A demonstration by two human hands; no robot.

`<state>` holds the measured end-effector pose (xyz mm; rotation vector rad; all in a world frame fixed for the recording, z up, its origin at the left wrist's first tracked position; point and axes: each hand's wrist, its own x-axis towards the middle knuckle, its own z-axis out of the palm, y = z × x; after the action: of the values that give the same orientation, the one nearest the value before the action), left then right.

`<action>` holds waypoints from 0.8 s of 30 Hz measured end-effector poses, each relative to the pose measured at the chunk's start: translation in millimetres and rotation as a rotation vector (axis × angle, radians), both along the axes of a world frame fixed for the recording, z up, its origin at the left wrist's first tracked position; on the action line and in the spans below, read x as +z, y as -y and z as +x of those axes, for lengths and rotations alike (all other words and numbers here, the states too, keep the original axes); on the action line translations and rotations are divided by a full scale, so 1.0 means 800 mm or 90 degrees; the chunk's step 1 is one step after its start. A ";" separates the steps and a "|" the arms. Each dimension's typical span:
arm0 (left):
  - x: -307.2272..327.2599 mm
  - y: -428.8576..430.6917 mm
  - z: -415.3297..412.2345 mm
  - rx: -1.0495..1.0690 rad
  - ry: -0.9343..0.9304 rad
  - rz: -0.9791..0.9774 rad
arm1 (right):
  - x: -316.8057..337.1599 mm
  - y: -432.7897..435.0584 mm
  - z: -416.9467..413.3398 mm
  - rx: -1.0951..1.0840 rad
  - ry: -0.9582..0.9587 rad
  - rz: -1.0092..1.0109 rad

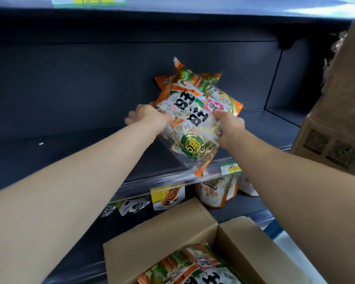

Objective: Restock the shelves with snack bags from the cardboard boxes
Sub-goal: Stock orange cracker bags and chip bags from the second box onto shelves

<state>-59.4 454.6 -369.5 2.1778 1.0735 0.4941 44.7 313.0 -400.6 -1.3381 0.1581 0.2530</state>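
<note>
Both hands clutch one orange-and-green plastic snack bag (195,119), the left hand (150,117) on its left edge, the right hand (229,126) on its right, tilted over the front edge of the dark grey metal shelf (80,154). It looks like the placing step: next, set it down by the matching bag (164,80) behind, then reach into the open brown cardboard box (162,232)

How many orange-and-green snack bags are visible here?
3. A first bag, held by left hand and right hand over the shelf; a second bag behind it, mostly hidden; a third bag in the open cardboard box, where more may hide.
</note>
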 end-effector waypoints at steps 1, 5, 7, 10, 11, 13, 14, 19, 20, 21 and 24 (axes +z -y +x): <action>-0.006 0.003 0.002 -0.003 -0.010 -0.043 | 0.000 -0.002 0.004 -0.010 -0.002 0.011; -0.019 0.026 0.012 -0.067 0.107 -0.429 | -0.007 -0.008 0.017 -0.028 -0.015 0.052; -0.025 0.034 0.020 -0.094 0.087 -0.498 | -0.010 -0.009 0.023 -0.029 -0.023 0.068; -0.029 0.035 0.035 -0.107 0.143 -0.482 | -0.018 -0.007 0.039 -0.025 -0.009 0.104; -0.028 0.033 0.041 -0.105 0.166 -0.470 | -0.020 -0.006 0.045 -0.020 -0.002 0.111; -0.025 0.028 0.052 -0.112 0.200 -0.432 | -0.023 -0.005 0.056 -0.007 0.008 0.111; -0.023 0.026 0.057 -0.115 0.215 -0.406 | -0.025 -0.006 0.063 -0.002 0.006 0.110; -0.027 0.011 0.091 -0.133 0.239 -0.263 | -0.046 -0.009 0.118 0.038 -0.002 0.066; -0.028 0.011 0.095 -0.130 0.243 -0.233 | -0.052 -0.009 0.128 0.040 -0.004 0.057; -0.031 0.010 0.099 -0.129 0.251 -0.207 | -0.053 -0.007 0.129 0.034 -0.016 0.046; -0.043 0.007 0.106 -0.134 0.276 -0.162 | -0.061 -0.006 0.139 0.047 -0.018 0.004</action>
<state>25.7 449.0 -404.2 1.8221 0.6267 0.6552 156.2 317.6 -449.8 -1.3355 0.1312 0.3343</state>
